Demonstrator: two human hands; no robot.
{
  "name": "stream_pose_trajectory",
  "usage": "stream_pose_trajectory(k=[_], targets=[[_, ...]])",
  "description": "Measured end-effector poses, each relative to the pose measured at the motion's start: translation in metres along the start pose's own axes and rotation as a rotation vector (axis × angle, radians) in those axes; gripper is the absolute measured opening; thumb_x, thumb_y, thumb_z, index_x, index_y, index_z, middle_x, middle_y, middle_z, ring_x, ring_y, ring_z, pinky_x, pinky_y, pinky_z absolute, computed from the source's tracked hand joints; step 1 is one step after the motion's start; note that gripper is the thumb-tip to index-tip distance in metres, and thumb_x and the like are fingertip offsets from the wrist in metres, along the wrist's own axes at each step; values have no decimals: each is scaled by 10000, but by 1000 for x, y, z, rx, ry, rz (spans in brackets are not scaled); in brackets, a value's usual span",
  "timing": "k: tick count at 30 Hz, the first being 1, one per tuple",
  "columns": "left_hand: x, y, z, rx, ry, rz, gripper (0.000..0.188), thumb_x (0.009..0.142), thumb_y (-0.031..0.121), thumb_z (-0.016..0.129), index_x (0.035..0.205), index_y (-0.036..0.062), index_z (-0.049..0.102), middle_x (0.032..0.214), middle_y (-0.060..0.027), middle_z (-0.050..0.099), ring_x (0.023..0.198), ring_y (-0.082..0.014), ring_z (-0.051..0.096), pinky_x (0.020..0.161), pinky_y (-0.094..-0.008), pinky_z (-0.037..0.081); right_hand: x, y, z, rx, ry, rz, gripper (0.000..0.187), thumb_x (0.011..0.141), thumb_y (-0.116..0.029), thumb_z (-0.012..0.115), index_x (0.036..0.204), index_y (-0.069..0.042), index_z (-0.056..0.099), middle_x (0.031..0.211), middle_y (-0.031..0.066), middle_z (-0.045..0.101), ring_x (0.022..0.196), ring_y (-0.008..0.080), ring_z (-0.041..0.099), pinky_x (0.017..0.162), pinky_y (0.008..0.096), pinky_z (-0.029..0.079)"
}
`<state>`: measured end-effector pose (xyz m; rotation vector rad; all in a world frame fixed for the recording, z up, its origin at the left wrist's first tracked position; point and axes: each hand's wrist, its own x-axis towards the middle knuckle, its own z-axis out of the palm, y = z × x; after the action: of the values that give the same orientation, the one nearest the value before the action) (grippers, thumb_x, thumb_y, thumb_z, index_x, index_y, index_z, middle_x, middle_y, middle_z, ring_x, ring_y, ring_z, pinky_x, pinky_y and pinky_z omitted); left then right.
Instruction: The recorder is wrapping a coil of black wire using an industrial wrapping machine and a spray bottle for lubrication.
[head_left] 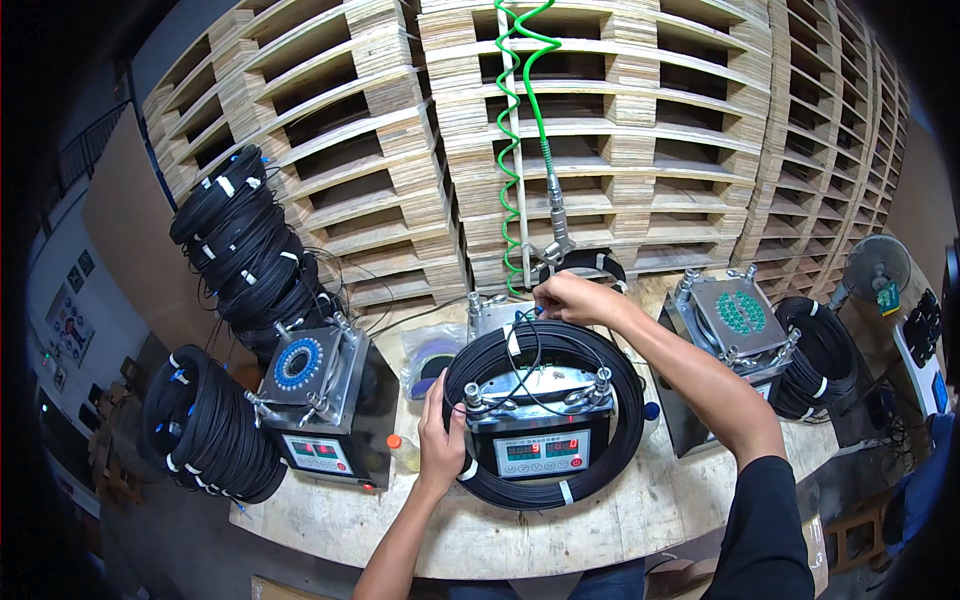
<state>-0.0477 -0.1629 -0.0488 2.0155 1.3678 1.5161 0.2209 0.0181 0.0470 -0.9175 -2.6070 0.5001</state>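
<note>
A large coil of black cable (632, 440), bound with white ties, stands tilted around the front of the middle machine (540, 452), which has metal clamps on top and a lit red digit panel. My left hand (440, 437) is closed on the coil's left side, thumb on the inner edge. Above the coil's far rim, my right hand (580, 300) pinches a thin cable end (538, 311) with a blue tip. Its fingers partly hide that tip. Loose dark cable strands loop down from there across the coil's opening.
Similar clamp machines stand left (318, 415) and right (715, 345). Stacked black coils (215, 430) fill the far left; another coil (815, 350) lies right. An orange-capped bottle (405, 455) stands left of my left hand. A green air hose (535, 90) hangs before wooden pallets (660, 130).
</note>
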Motion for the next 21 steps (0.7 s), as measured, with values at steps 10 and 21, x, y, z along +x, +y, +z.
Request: stream_pose_trajectory(k=[10, 21], targets=[[1, -2, 3, -3, 11, -3, 550, 1010, 303, 494, 1412, -63, 412, 1349, -277, 511, 1237, -399, 525, 1058, -415, 387, -6, -5, -5, -44, 49, -118, 139, 811, -37, 696, 829, 39, 582, 663, 203, 579, 644, 368, 596, 590, 456, 408], [5, 5, -15, -181, 153, 68, 491, 942, 237, 492, 1348, -34, 438, 1340, -206, 464, 1200, -305, 502, 1046, -418, 383, -3, -1, -10, -4, -21, -8, 208, 799, -68, 763, 810, 51, 593, 620, 159, 555, 573, 296, 523, 552, 401, 393]])
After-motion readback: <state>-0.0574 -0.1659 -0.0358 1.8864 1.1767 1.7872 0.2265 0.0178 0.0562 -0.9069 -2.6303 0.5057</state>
